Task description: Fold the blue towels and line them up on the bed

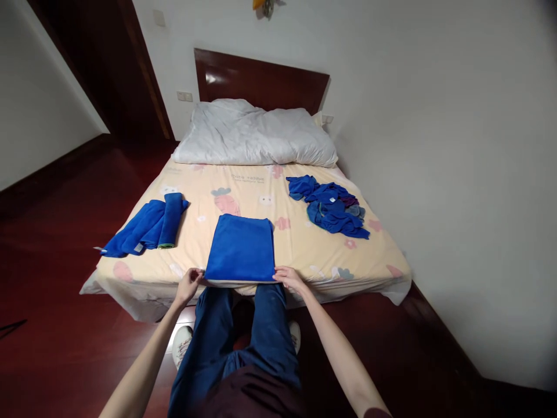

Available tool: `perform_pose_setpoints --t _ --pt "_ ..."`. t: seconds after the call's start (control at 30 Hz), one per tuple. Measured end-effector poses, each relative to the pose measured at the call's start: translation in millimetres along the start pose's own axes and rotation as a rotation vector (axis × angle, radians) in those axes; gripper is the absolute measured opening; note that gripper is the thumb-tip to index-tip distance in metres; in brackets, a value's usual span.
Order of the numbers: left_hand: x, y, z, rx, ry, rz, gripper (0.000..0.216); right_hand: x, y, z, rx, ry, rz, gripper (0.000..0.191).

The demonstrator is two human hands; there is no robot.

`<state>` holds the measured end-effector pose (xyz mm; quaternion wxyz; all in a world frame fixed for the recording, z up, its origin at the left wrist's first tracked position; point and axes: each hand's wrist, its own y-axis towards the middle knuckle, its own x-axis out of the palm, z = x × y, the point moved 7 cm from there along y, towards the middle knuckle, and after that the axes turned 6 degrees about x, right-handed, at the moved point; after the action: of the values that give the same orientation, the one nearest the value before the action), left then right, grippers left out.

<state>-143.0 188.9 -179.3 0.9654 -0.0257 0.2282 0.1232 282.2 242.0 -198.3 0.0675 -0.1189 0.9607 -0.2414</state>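
Our left hand [190, 284] and right hand [289, 278] each pinch a near corner of the blue towel [241, 248], lying folded flat between them on the bed [195, 247]. Beyond the left hand, folded towels [145, 229] lie finished; beyond the right, a crumpled heap [333, 207] remains unfolded.
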Motion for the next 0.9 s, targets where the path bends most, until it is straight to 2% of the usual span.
perform_pose_setpoints --t 0.07,0.1,0.13,0.2,0.3,0.4,0.5,0.6,0.73,0.9 --pt "1.5 -8.9 22.5 0.08 0.17 0.118 0.03 -7.3 11.0 -11.1 0.013 0.02 0.058 0.036" --pt "11.1 -15.2 38.8 0.146 0.236 0.119 0.024 -12.9 18.3 -18.2 0.017 0.019 0.11 0.03" --pt "28.7 -22.5 56.8 0.227 0.266 0.051 0.02 -19.4 26.9 -27.0 0.005 0.007 0.171 0.026" --pt "77.6 -40.3 90.5 0.36 0.285 -0.174 0.017 -32.8 48.1 -48.8 -0.06 -0.038 0.293 0.02" --pt "149.3 -61.1 127.0 0.437 0.308 -0.368 0.018 -50.5 90.6 -80.8 -0.156 -0.087 0.434 0.017" --pt "207.1 -63.3 145.8 0.471 0.364 -0.427 0.016 -62.6 142.7 -102.8 -0.171 -0.121 0.497 0.017" --pt "247.2 -53.8 146.6 0.469 0.455 -0.446 0.016 -66.2 193.0 -118.9 -0.177 -0.177 0.499 0.021" --pt "271.2 -44.2 137.7 0.456 0.523 -0.459 0.024 -62.8 235.0 -127.8 -0.14 -0.285 0.462 0.025" --pt "287.1 -35.4 124.7 0.414 0.505 -0.497 0.029 -56.6 275.0 -132.8 -0.073 -0.456 0.36 0.026" --pt "293.7 -27.6 121.2 0.341 0.394 -0.523 0.033 -59.0 285.8 -140.5 -0.154 -0.448 0.425 0.013"
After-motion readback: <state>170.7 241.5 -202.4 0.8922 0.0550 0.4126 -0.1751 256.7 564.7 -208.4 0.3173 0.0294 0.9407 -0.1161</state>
